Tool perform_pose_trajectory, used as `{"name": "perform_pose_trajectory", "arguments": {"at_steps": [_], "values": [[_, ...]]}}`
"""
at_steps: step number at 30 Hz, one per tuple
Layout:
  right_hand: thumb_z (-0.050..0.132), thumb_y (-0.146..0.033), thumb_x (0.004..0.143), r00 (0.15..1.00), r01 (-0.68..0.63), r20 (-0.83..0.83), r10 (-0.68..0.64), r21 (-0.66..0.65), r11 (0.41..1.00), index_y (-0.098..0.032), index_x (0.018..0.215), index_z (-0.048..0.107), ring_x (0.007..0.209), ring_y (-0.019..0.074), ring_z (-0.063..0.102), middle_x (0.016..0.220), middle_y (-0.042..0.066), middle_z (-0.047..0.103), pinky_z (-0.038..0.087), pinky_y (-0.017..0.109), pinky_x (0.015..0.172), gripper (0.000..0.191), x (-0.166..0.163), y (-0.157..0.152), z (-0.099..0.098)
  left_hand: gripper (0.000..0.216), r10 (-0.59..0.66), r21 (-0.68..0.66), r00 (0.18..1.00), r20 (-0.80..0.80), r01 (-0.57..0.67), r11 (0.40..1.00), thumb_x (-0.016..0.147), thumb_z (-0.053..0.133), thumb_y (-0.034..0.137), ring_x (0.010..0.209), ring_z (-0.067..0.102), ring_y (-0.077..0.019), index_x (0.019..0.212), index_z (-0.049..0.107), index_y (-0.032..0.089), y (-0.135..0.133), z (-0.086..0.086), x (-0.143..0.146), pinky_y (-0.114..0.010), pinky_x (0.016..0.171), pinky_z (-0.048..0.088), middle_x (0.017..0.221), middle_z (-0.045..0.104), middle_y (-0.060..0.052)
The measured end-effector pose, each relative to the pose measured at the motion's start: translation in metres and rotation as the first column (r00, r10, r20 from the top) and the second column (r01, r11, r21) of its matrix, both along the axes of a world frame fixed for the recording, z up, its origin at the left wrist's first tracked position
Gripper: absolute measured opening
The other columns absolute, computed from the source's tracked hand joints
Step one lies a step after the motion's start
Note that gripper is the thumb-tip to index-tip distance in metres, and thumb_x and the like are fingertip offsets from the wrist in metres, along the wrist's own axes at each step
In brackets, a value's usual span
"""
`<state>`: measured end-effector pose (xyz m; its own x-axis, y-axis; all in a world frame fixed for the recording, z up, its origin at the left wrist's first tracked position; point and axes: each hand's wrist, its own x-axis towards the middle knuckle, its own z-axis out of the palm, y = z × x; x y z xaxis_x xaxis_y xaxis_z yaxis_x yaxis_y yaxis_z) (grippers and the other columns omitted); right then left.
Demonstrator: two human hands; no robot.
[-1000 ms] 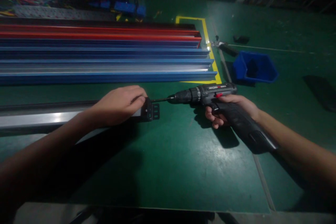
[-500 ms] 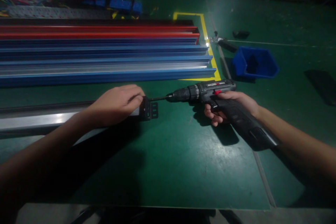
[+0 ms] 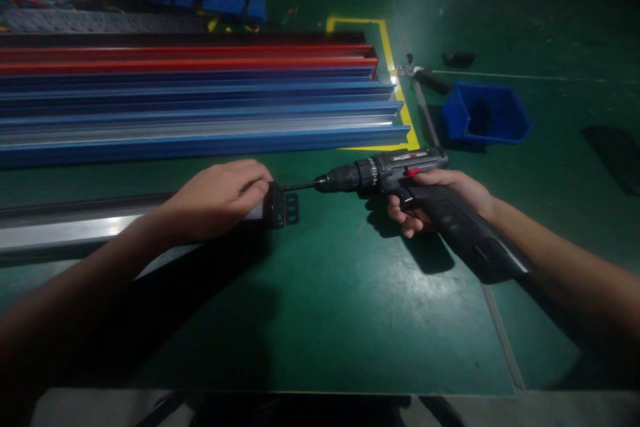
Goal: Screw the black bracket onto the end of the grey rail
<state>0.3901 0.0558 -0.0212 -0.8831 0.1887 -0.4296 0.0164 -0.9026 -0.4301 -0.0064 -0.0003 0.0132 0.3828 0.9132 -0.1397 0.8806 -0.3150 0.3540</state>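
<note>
My right hand (image 3: 440, 200) is wrapped round the grip of a black cordless drill (image 3: 400, 168) with a red switch. Its long thin bit (image 3: 303, 185) points left, and the tip meets a black slotted bracket (image 3: 280, 207). That bracket sits at the right end of a silver metal rail (image 3: 75, 232) lying on the table. My left hand (image 3: 225, 197) is closed over the rail's end, with the fingertips at the bracket; its palm side is hidden. Where the tip enters is too small to make out.
Red channels (image 3: 200, 65) and blue channels (image 3: 250, 137) lie in a row behind the rail, within yellow tape (image 3: 387, 40). A blue bin (image 3: 487, 117) stands right, near a dark-handled tool (image 3: 430, 79). A dark flat object (image 3: 613, 157) lies far right on the green table (image 3: 340, 320).
Little differs. The whole view has shifted slightly, with the table's contents a bit higher in the picture. Both hands, the drill and the bracket keep their places relative to each other.
</note>
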Motion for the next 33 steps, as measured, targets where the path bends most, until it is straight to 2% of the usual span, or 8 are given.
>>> {"name": "perform_pose_trajectory", "arguments": {"at_steps": [7, 18, 33], "values": [[0.057, -0.043, 0.095, 1.000, 0.005, 0.018, -0.005, 0.005, 1.000, -0.009, 0.116, 0.059, 0.088, 0.0207, 0.071, 0.106, 0.013, 0.071, 0.056, 0.040, 0.094, 0.039, -0.0009, -0.0008, 0.0019, 0.045, -0.001, 0.004, 1.000, -0.006, 0.001, 1.000, 0.100, 0.033, 0.049, 0.093, 0.062, -0.0264, 0.101, 0.067, 0.019, 0.0001, -0.0019, -0.0014, -0.037, 0.080, 0.043, 0.102, 0.068, -0.007], [0.055, -0.040, 0.099, 0.996, -0.018, -0.091, 0.015, -0.027, 0.999, -0.003, 0.121, 0.058, 0.094, 0.0220, 0.073, 0.111, 0.016, 0.071, 0.055, 0.039, 0.099, 0.044, 0.0007, 0.0006, -0.0027, 0.044, 0.004, 0.005, 1.000, -0.029, -0.004, 1.000, 0.099, 0.033, 0.049, 0.094, 0.064, -0.0270, 0.100, 0.067, 0.020, 0.0000, -0.0002, 0.0007, -0.036, 0.080, 0.043, 0.102, 0.069, -0.007], [0.056, -0.042, 0.097, 1.000, -0.006, -0.011, 0.006, -0.010, 1.000, -0.008, 0.118, 0.059, 0.092, 0.0201, 0.073, 0.108, 0.013, 0.073, 0.056, 0.037, 0.096, 0.040, -0.0003, -0.0004, 0.0008, 0.044, 0.009, -0.004, 1.000, -0.028, -0.009, 1.000, 0.099, 0.033, 0.049, 0.094, 0.063, -0.0265, 0.100, 0.066, 0.021, -0.0006, -0.0002, -0.0009, -0.037, 0.081, 0.043, 0.102, 0.068, -0.007]]}}
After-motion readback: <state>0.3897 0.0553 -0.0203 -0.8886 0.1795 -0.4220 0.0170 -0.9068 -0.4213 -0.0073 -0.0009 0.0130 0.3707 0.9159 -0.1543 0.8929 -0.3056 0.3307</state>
